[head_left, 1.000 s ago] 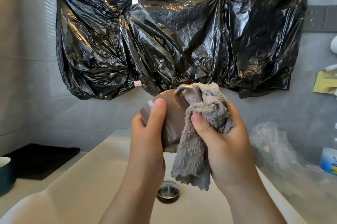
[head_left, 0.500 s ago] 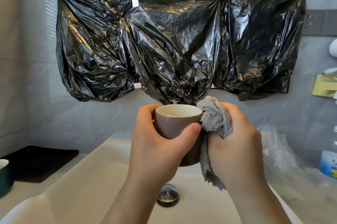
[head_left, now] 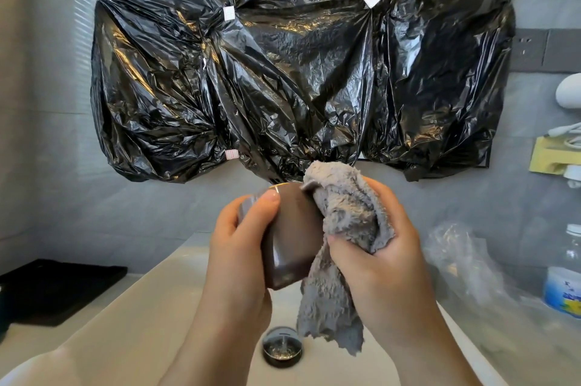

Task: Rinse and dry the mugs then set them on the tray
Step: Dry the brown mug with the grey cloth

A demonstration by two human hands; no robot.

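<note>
Brown glazed mug (head_left: 292, 244), held in the air above the white sink basin (head_left: 141, 307), over the drain (head_left: 282, 349). It is tilted: the base points down and toward the camera, the rim up and away.

Left hand (head_left: 242, 247) grips the mug's left side. The thumb lies across the wall near the rim and the fingers wrap round the far side, mostly hidden.

Right hand (head_left: 386, 263) holds a grey fluffy cloth (head_left: 342, 216), fingers curled tight round a bunched wad of it. The wad presses against the mug's right side and upper edge. A loose tail of cloth hangs below the hand toward the drain.

Black tray (head_left: 59, 288) on the tabletop at far left, well apart from the mug.

Crinkled black plastic sheeting (head_left: 283, 71) is taped to the wall behind. On the right of the tabletop are a clear plastic bag (head_left: 465, 260) and a water bottle (head_left: 566, 275) with a blue label.
</note>
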